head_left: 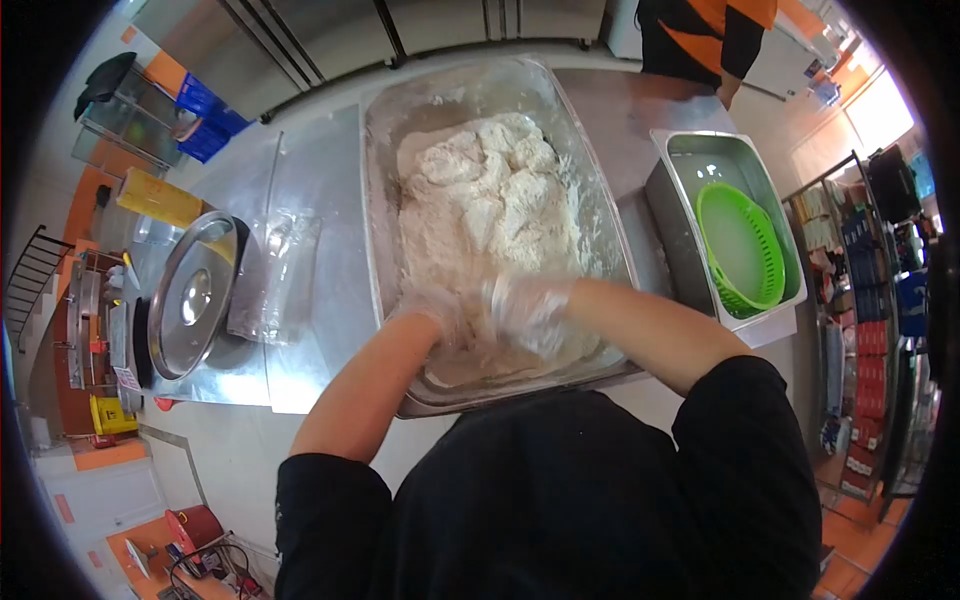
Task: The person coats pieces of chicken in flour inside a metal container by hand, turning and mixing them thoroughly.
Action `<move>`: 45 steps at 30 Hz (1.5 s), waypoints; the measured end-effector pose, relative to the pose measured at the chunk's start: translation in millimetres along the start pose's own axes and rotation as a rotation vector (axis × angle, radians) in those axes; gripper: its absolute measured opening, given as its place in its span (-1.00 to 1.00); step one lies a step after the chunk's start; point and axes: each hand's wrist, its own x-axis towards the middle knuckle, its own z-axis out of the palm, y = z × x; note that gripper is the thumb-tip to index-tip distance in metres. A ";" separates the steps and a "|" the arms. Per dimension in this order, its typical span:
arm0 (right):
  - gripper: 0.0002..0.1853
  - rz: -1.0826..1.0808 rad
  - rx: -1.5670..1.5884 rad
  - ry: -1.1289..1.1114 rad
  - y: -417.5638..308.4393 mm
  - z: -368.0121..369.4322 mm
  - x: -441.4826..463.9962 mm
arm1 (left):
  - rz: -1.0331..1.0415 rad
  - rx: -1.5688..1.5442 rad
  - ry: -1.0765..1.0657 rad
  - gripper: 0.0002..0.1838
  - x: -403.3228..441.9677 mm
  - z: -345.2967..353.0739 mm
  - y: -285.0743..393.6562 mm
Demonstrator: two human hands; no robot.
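Observation:
A large metal tub (pixel 377 215) holds pale floured pieces (pixel 490 190) heaped toward its far end, with loose flour (pixel 432 245) around them. Both my hands wear clear plastic gloves and are down in the near half of the tub. My left hand (pixel 440 308) is in the flour near the left wall, its fingers blurred and partly hidden. Close beside it, my right hand (pixel 532 308) is smeared by motion over the flour. Whether either hand grips a piece does not show. What the floured pieces are under the coating cannot be made out.
On the right, a metal pan (pixel 690 225) holds a green basket (pixel 775 255). To the left lie a clear plastic bag (pixel 275 290), a round metal tray (pixel 190 300) and a yellow block-shaped container (pixel 165 197). Another person (pixel 705 40) stands beyond the table (pixel 330 170).

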 end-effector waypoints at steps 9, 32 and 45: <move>-0.63 0.315 -0.382 -0.189 36.9 43.6 -19.2 | 0.246 -0.212 -0.233 -0.48 -17.6 -8.1 32.7; -0.79 0.078 -0.321 -0.391 36.2 59.9 -36.1 | 0.368 -0.224 -0.412 -0.64 -23.5 3.8 40.3; -0.70 0.587 0.471 0.684 21.5 -2.4 -15.8 | 0.300 -0.365 0.371 -0.67 27.9 4.7 6.1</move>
